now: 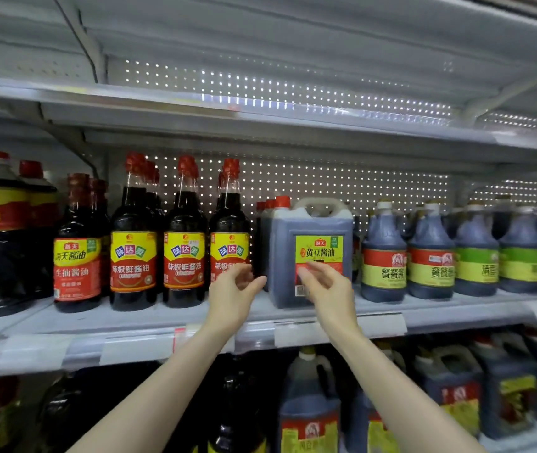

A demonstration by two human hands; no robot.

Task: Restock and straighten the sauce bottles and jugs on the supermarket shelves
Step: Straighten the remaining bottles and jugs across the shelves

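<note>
The square jug (293,243), on the middle shelf (162,313) at three o'clock of the red-capped bottles (183,240), looks full, heavy and rigid, best lifted by its top handle (321,202); left grip (234,287) and right grip (324,286) hover before it, loosely spread, empty.

Notes off my feed: grey metal shelving fills the whole view. The middle shelf (450,310) runs from left edge to right edge. Along its front edge is a clear price rail (136,349) with white paper tags, and there is one red-marked tag (178,336) near the centre. The upper shelf (162,107) sits above, seen partly from below and bowed by the wide lens. The back panel (342,186) is perforated sheet, with white light showing through the holes, strongest at centre and right. A slanted bracket (93,60) braces the top left. The bay under the rail is dim. The right edge is blurred.
</note>
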